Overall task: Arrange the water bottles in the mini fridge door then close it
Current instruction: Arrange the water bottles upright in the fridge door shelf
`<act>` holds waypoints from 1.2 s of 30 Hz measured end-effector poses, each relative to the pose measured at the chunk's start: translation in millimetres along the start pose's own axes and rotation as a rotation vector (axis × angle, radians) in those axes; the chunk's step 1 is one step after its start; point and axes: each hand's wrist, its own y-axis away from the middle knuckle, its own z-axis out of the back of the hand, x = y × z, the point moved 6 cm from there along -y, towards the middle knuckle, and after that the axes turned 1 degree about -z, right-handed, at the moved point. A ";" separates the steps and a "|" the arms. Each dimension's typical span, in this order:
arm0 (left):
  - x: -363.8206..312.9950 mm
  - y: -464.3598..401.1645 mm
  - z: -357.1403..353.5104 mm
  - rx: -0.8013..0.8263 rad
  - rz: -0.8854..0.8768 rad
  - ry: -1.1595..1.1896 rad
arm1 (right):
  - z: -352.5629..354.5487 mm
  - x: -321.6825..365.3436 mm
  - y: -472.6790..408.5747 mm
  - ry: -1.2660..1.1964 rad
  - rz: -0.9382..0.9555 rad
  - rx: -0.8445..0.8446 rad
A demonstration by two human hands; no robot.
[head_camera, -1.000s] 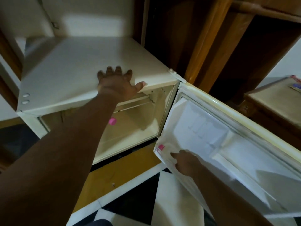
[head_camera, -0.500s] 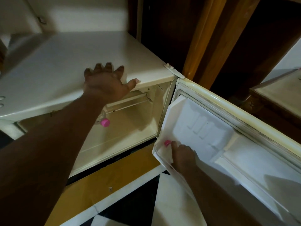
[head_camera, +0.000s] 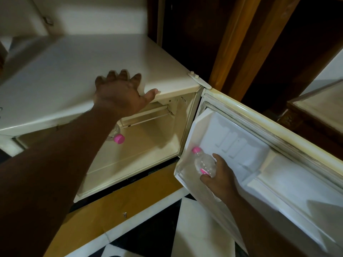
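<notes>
The cream mini fridge (head_camera: 78, 71) stands with its door (head_camera: 259, 164) swung wide to the right. My left hand (head_camera: 120, 95) lies flat on the fridge top, fingers spread, thumb over the front edge. My right hand (head_camera: 219, 177) grips a clear water bottle with a pink cap (head_camera: 203, 161), held tilted inside the door's lower shelf (head_camera: 181, 173) near the hinge side. A second bottle with a pink cap (head_camera: 118, 138) sits inside the fridge cabinet, mostly hidden behind my left forearm.
Dark wooden furniture and a wooden post (head_camera: 232, 43) stand behind the door. A low wooden table (head_camera: 319, 108) is at the right edge. Below lie a yellow plinth (head_camera: 118, 206) and a black-and-white tiled floor (head_camera: 200, 229).
My right hand has raised the bottle out of the corner of the door shelf, so its body now shows. The view has shifted slightly; my left hand stays on the fridge top.
</notes>
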 end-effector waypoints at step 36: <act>-1.1 -1.8 0.3 -0.043 -0.032 0.000 | 37.7 -91.5 56.0 0.565 -0.402 0.416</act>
